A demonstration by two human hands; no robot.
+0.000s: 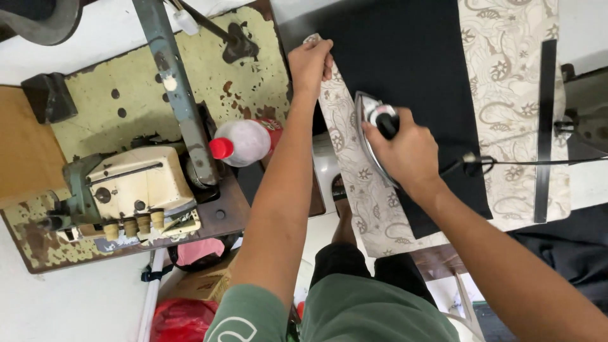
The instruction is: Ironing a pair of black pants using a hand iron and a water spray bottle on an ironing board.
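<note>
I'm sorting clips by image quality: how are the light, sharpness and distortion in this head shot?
Head view: even, soft light with faint shadows only; slight glare on the iron soleplate edge under the right hand. Left hand and patterned fabric strip are fairly sharp; the green shirt at the bottom is soft. Wide-angle stretch shows in the forearms toward the lower corners.

A green short-sleeved shirt (354, 313) with a white printed mark on the left sleeve is worn over dark shorts (345, 259), both forearms bare, no rings seen on either hand.
</note>
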